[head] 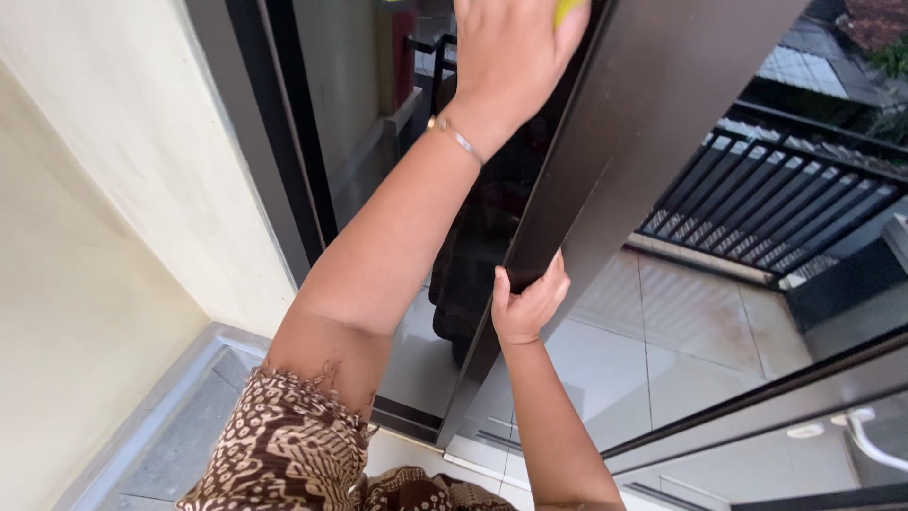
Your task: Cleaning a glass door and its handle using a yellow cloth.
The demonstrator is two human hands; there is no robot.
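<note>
Yellow cloth under left hand; right hand grips door frame below.

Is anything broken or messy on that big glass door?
Nothing looks broken. The left hand presses a yellow cloth on the glass door, and the right hand grips the dark door frame. The balcony tiles show faint brownish stains.

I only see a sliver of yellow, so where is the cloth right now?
In the head view, the yellow cloth is at the top edge, under the left hand, pressed against the glass beside the dark door frame.
</note>
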